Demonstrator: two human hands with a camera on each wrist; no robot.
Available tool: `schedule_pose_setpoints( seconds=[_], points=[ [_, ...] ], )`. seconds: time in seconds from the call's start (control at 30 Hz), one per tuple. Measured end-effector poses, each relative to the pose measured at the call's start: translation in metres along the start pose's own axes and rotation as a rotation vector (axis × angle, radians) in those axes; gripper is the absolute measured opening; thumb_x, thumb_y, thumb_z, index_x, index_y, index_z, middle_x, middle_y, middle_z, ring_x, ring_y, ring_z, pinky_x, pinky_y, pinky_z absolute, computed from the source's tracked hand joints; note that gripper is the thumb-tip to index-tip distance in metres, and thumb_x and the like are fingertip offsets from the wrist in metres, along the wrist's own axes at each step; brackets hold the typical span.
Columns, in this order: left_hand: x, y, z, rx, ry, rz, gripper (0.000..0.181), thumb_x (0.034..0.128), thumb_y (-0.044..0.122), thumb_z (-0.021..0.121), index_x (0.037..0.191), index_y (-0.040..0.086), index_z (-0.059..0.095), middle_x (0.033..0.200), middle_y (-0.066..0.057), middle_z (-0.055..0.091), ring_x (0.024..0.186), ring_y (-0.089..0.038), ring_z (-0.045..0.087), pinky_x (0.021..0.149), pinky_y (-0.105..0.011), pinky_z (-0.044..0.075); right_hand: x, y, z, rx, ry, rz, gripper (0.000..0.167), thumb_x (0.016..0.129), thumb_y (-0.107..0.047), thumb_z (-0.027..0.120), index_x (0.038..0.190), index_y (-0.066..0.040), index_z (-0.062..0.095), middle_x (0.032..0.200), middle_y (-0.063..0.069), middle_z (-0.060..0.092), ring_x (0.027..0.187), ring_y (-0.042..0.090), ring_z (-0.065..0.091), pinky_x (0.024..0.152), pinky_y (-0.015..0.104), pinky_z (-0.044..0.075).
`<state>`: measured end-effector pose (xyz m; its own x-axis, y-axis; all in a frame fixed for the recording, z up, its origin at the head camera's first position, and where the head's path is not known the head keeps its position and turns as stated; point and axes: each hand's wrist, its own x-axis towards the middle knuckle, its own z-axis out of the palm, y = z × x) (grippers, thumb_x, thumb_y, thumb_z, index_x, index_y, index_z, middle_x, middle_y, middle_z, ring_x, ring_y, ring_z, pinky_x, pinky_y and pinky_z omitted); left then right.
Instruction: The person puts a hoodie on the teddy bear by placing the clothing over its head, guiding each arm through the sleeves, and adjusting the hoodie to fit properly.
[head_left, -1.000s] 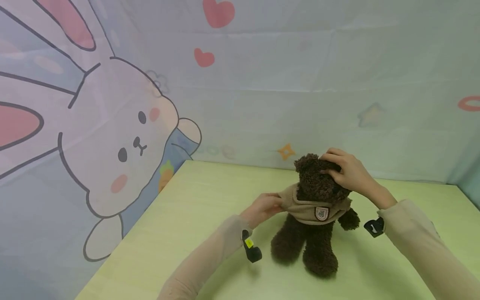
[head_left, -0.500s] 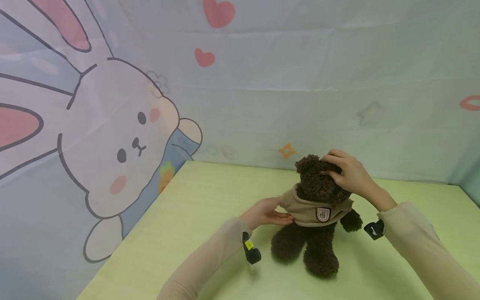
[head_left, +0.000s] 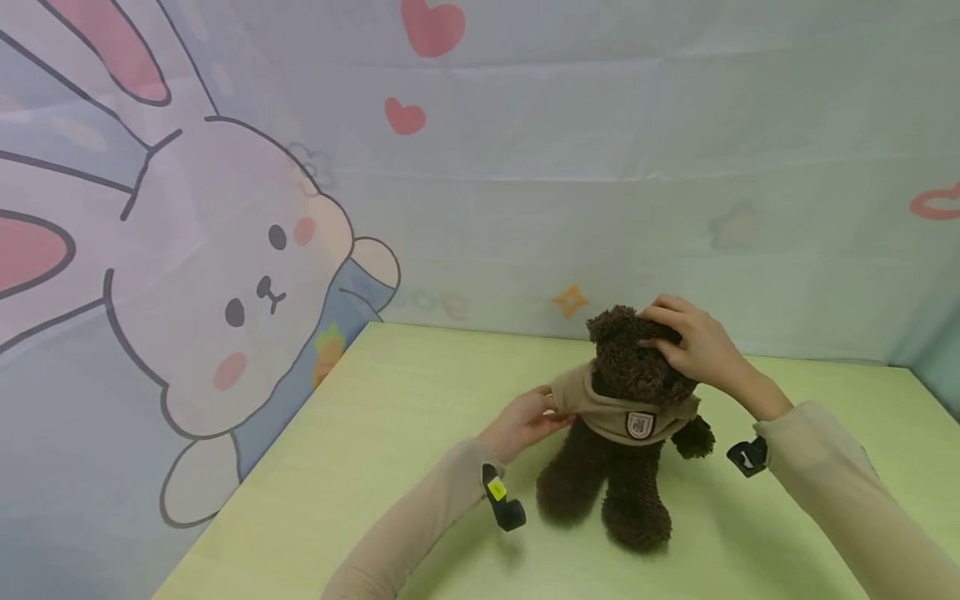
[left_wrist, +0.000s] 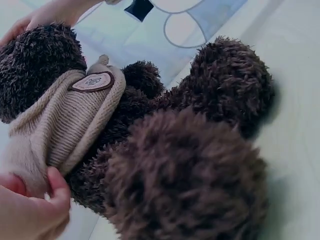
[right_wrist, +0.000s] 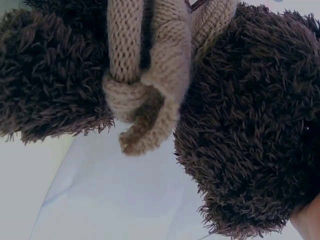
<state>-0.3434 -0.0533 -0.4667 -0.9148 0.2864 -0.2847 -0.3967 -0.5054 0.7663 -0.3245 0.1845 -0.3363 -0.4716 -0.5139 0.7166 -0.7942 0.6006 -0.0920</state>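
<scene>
A dark brown teddy bear (head_left: 633, 367) stands on the table in a beige knitted sweater (head_left: 603, 415) with a small badge (head_left: 640, 426). My right hand (head_left: 697, 343) holds the top of its head, thumb across the front. On the other side, my left hand (head_left: 525, 423) pinches the sweater's edge at the sleeve; in the left wrist view, thumb and fingers grip the knit (left_wrist: 35, 170). The right wrist view shows a hollow knitted end (right_wrist: 145, 135) hanging between the furry head and another furry limb (right_wrist: 50, 75). The bear's arm on the left hand's side is hidden.
The pale green table (head_left: 420, 375) runs back to a cloth backdrop (head_left: 525, 208) printed with hearts and a large rabbit (head_left: 225, 317). Black straps with small devices (head_left: 504, 500) sit on both wrists over light sleeves.
Half a second ago my left fingers stretched out along the sweater's side; now they are drawn in and pinch its edge. My right hand stays on the bear's head.
</scene>
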Motion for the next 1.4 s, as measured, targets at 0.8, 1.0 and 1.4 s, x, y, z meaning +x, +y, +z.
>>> schedule_pose_setpoints(
  seconds=[0.8, 1.0, 1.4],
  points=[
    [-0.047, 0.034, 0.031, 1.005, -0.027, 0.393, 0.039, 0.0774, 0.006, 0.067, 0.115, 0.002, 0.057, 0.106, -0.022, 0.061, 0.092, -0.030, 0.061, 0.074, -0.032, 0.052, -0.001, -0.002, 0.001, 0.111, 0.106, -0.053, 0.036, 0.064, 0.024, 0.060, 0.092, 0.002, 0.063, 0.091, 0.012, 0.057, 0.080, 0.019, 0.048, 0.059, 0.033, 0.037],
    [-0.042, 0.043, 0.042, 1.097, -0.049, 0.410, 0.046, 0.0773, 0.012, 0.069, 0.121, 0.009, 0.054, 0.118, -0.012, 0.057, 0.100, -0.023, 0.056, 0.076, -0.025, 0.049, 0.005, -0.004, 0.003, 0.119, 0.064, -0.077, 0.033, 0.065, 0.021, 0.062, 0.089, -0.001, 0.063, 0.088, 0.009, 0.056, 0.081, 0.018, 0.048, 0.061, 0.033, 0.037],
    [-0.032, 0.067, 0.057, 1.141, -0.085, 0.281, 0.048, 0.0827, 0.016, 0.059, 0.126, 0.013, 0.038, 0.131, -0.018, 0.043, 0.107, -0.030, 0.053, 0.083, -0.042, 0.048, 0.009, 0.020, -0.003, 0.087, -0.025, -0.043, 0.029, 0.072, 0.010, 0.065, 0.100, 0.000, 0.062, 0.094, 0.011, 0.056, 0.086, 0.023, 0.050, 0.066, 0.038, 0.041]
  ],
)
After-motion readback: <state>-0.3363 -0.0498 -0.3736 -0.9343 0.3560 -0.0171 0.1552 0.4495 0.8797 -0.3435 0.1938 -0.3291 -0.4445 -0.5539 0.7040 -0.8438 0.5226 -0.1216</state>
